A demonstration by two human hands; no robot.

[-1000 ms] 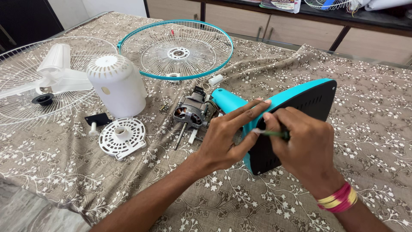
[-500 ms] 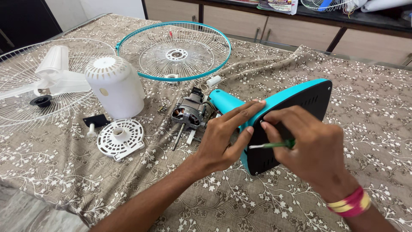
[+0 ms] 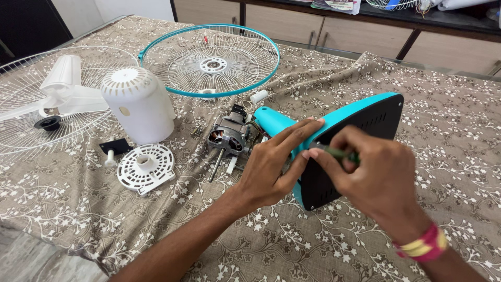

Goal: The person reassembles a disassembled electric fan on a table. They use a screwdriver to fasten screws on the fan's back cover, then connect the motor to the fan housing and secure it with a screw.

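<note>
My left hand [image 3: 274,164] reaches in from the lower left on a bare forearm, palm down, with the index and middle fingers stretched out long and flat and the thumb tucked in beneath them. My right hand [image 3: 373,177] comes in from the lower right, knuckles up and fingers curled tightly together in a pinch, its thumb and index fingertips meeting just beside my left fingertips. A pink and yellow band circles my right wrist.
</note>
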